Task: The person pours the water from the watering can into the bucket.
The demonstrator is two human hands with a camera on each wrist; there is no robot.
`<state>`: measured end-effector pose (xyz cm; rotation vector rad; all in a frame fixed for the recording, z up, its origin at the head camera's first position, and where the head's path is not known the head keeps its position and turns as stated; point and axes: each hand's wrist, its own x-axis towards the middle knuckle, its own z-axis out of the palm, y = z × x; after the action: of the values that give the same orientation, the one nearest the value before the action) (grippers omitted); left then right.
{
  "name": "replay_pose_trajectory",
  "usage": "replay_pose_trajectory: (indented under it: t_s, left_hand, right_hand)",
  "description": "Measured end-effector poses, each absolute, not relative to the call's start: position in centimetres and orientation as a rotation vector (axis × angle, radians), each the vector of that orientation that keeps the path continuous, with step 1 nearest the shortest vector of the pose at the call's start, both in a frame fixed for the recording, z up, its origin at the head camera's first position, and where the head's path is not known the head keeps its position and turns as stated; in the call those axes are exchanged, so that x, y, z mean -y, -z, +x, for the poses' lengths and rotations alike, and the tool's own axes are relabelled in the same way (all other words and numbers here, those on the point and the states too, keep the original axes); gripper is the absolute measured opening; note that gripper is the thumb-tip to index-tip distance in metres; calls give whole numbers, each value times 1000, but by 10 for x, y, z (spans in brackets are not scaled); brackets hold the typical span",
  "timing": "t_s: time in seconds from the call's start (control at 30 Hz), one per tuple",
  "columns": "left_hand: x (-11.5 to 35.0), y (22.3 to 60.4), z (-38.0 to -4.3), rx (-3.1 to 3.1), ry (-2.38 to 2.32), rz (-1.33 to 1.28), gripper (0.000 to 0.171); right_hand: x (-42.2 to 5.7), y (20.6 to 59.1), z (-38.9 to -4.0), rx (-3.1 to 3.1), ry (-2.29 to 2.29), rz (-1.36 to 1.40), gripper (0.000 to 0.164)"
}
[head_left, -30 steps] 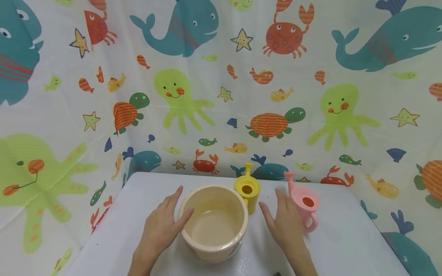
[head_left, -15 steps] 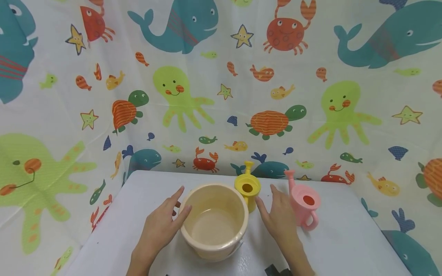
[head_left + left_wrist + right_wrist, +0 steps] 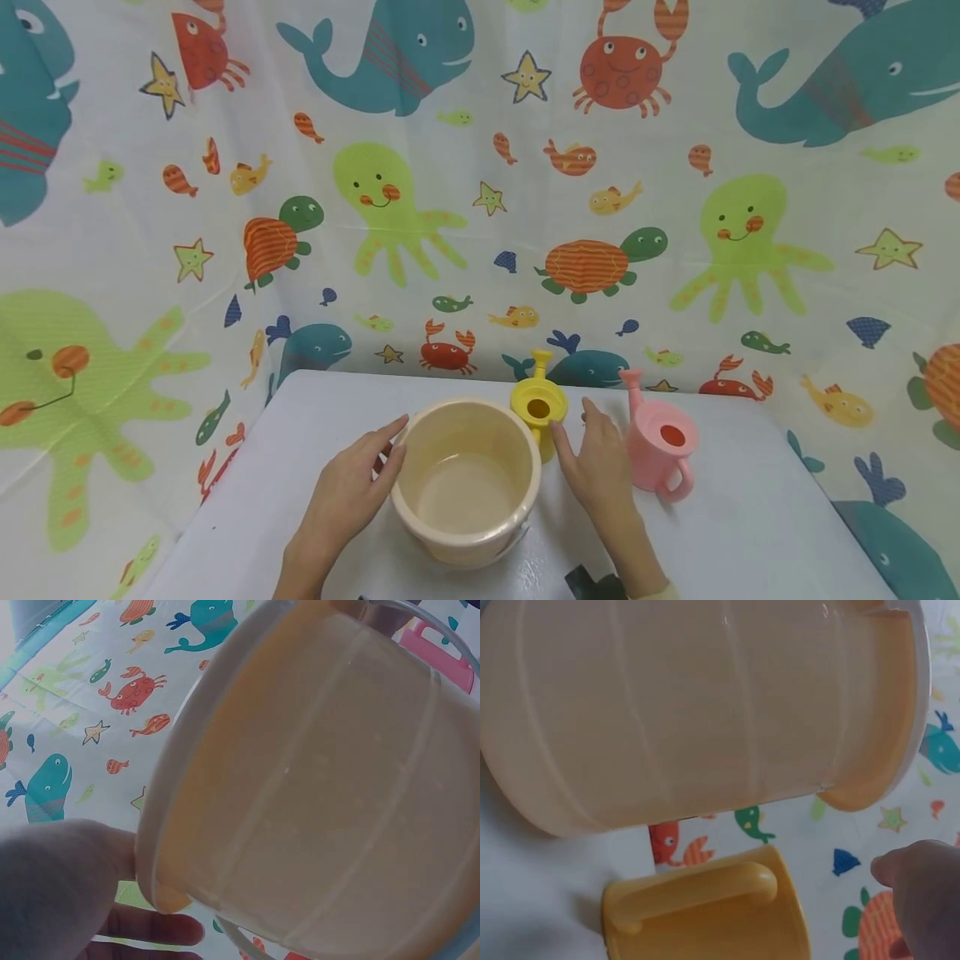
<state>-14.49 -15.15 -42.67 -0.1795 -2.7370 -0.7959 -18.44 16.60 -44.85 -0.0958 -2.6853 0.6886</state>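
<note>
A cream plastic bucket [image 3: 467, 533] stands upright on the white table, its inside visible from above. My left hand [image 3: 347, 493] is at the bucket's left rim, thumb and forefinger spread and fairly straight; in the left wrist view, the thumb meets the rim of the bucket [image 3: 315, 772]. Just right of the bucket sits a yellow watering can [image 3: 551, 400], spout pointing away. My right hand [image 3: 602, 467] is beside that can, fingers extended and holding nothing. The right wrist view shows the handle side of the yellow watering can [image 3: 705, 930] below the bucket.
A pink watering can [image 3: 656, 454] stands right of my right hand, its handle turned toward the front right. Behind the white table [image 3: 247, 492] hangs a curtain [image 3: 480, 250] printed with sea animals. A dark object [image 3: 592, 583] shows by the right wrist.
My right hand has moved left, away from the pink watering can and closer to the yellow one. The left thumb has drawn back slightly to the bucket's rim. Bucket and cans stay put.
</note>
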Motion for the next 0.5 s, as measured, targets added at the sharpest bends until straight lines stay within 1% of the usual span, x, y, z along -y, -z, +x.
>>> replay_pose_trajectory:
  t_s: [0.3, 0.5]
  left_hand:
    - [152, 425, -144, 2730, 813, -180, 39]
    - [152, 424, -145, 2739, 803, -177, 34]
  right_hand:
    - [-160, 455, -189, 2701, -740, -94, 75]
    - [-156, 466, -193, 2689, -773, -84, 77]
